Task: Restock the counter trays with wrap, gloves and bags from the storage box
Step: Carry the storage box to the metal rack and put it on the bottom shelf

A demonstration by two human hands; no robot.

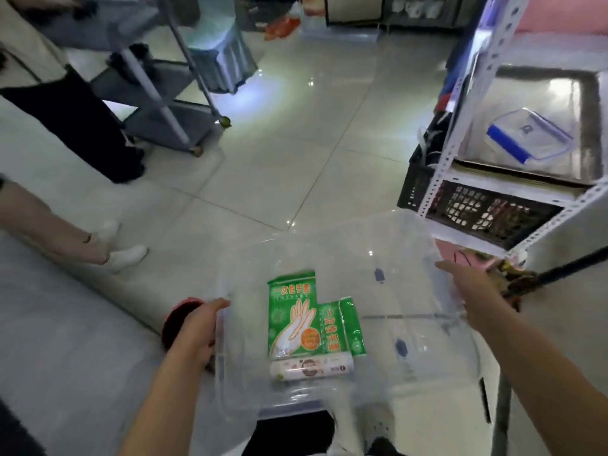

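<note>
- A red round object (pixel 179 312) sat mostly hidden behind the left hand (pixel 197 330).
- The right hand (pixel 473 291) lay at the right wall of the storage box (pixel 404 245), its grip too blurred to tell.
- Two bystanders, in dark trousers (pixel 75 126) and pale trousers (pixel 49 222), were cut off by the left edge.

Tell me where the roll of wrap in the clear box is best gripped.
Grip the roll of wrap around its middle, reaching down through the open top of the storage box. It lies on its side on the box floor, ends left and right. The glove packets touch its far side, so start from the near side.
</note>
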